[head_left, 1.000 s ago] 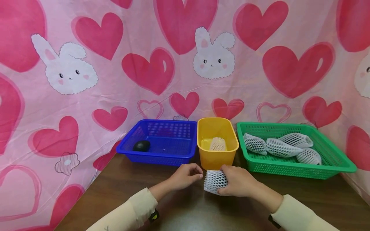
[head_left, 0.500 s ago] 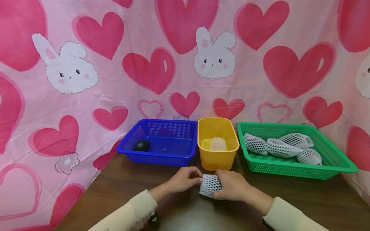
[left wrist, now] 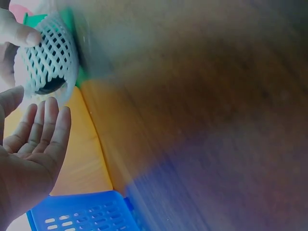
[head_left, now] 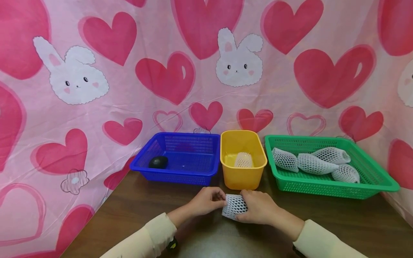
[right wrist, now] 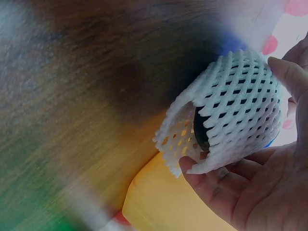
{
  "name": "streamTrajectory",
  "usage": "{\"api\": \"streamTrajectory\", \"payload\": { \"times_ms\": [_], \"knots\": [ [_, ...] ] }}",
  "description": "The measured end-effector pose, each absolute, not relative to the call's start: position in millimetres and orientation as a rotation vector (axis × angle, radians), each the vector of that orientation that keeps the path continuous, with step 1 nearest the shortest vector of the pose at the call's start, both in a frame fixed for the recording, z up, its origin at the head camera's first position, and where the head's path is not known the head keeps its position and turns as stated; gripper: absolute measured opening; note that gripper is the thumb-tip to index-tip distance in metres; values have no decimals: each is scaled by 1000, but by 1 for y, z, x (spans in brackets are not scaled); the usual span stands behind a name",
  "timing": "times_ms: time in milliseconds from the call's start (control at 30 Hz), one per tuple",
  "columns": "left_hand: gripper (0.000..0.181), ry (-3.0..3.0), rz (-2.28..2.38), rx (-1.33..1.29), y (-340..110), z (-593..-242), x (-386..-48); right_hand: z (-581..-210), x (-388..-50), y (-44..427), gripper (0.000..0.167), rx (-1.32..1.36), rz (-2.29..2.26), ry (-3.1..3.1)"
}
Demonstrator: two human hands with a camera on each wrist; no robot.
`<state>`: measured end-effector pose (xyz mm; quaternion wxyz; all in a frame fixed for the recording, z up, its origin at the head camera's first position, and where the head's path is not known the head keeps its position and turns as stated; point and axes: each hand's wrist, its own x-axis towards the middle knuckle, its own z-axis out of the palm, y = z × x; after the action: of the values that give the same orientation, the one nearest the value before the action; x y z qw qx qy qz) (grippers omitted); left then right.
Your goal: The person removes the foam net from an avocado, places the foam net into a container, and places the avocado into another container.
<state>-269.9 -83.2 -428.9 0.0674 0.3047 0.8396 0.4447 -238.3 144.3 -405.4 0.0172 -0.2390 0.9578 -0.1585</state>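
A white foam net sleeve (head_left: 234, 206) is held above the table in front of the yellow bin. Inside its mesh sits a dark, smooth, rounded fruit like an avocado (right wrist: 201, 129), showing through the open end. My right hand (head_left: 259, 208) grips the sleeved fruit from the right, thumb on one side and fingers on the other. My left hand (head_left: 206, 201) is at the sleeve's open left end. In the left wrist view its fingers (left wrist: 60, 132) are fairly straight, thumb apart, tips close to the rim; whether they touch it I cannot tell.
A blue basket (head_left: 175, 174) at back left holds one dark oval fruit (head_left: 158, 162). The yellow bin (head_left: 242, 179) contains foam net (head_left: 243, 160). In the green basket (head_left: 322, 190) at right lie several white net sleeves (head_left: 314, 164). A patterned pink cloth (head_left: 200, 93) hangs behind.
Over the last second my right hand has carried the sleeved fruit slightly left and nearer to me, closing the gap to my left hand. The last half second shows almost no movement.
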Motion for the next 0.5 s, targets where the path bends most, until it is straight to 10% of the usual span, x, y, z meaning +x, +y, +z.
{"api": "streamTrajectory", "payload": {
  "times_ms": [500],
  "knots": [
    [4, 2485, 1385, 897, -73, -430, -264, -407, -235, 155, 74, -786, -470, 2965]
  ]
}}
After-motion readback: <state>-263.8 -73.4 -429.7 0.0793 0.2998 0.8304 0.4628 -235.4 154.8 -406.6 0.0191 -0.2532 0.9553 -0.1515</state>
